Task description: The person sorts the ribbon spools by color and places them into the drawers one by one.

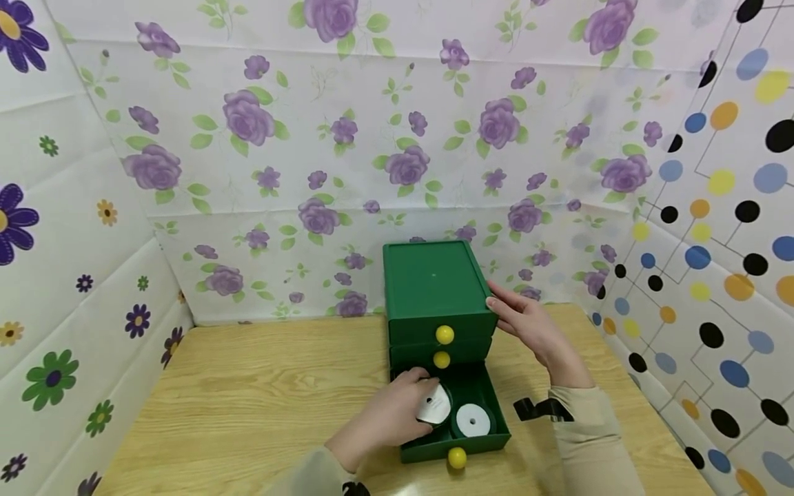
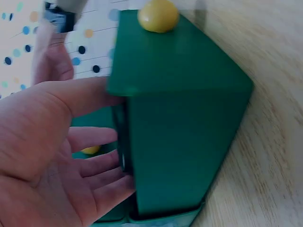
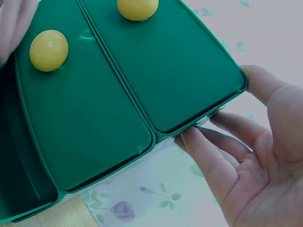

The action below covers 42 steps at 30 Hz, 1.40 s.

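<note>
A green drawer cabinet (image 1: 434,279) with yellow knobs stands against the wall, its bottom drawer (image 1: 501,413) pulled out. In that drawer lie two round spools with white faces and small centre holes. My left hand (image 1: 397,406) reaches over the drawer's left side, fingers and thumb round the edge of the left spool (image 1: 438,406). The right spool (image 1: 473,420) lies beside it near the drawer front, untouched. My right hand (image 1: 527,324) rests on the cabinet's upper right side, thumb at the front corner and fingers along the side wall (image 3: 203,120).
Beneath the cabinet is a wood-grain table (image 1: 267,399). Flowered sheeting (image 1: 347,172) hangs behind and at the left, and dotted sheeting (image 1: 707,275) at the right. A black strap (image 1: 542,409) sits at my right wrist. The drawer's yellow knob (image 1: 457,458) juts toward me.
</note>
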Each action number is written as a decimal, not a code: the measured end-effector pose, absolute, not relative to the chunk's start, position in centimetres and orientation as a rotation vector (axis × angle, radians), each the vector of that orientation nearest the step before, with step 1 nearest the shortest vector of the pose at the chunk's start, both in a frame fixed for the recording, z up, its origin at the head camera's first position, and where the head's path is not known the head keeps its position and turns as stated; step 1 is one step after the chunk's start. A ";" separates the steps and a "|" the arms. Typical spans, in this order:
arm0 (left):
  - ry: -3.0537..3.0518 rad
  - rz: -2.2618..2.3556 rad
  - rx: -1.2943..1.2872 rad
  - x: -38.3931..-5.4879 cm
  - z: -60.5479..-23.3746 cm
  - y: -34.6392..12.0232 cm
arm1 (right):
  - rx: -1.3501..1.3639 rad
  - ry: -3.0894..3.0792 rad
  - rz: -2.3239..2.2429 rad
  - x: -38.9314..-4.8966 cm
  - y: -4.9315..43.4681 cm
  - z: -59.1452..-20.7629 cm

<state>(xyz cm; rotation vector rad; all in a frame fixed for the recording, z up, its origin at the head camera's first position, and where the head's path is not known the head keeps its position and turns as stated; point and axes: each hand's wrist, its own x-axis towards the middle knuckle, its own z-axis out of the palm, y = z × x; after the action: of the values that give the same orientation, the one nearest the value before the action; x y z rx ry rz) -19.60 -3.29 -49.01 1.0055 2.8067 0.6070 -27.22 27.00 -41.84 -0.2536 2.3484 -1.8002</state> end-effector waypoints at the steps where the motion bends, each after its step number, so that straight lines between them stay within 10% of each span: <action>1: 2.806 0.543 1.020 -19.7 -49.0 -3.1 | -0.255 2.348 -1.800 -27.2 27.0 -41.8; 18: 2.695 0.269 1.051 -19.8 -49.4 -2.6 | -0.245 2.349 -1.793 -27.2 27.0 -41.7; 30: 2.094 1.700 0.775 -16.0 -49.1 -3.0 | -0.255 2.353 -1.781 -27.1 27.0 -41.8; 42: 1.711 1.434 0.472 -12.4 -53.6 -3.3 | -0.245 2.357 -1.778 -27.1 27.0 -41.5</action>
<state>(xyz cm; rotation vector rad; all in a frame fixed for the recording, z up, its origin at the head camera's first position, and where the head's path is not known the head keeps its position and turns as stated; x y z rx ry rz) -12.41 -3.28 -53.59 0.4719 1.7113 1.4336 -27.08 26.99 -41.46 -0.2452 2.3566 -1.7783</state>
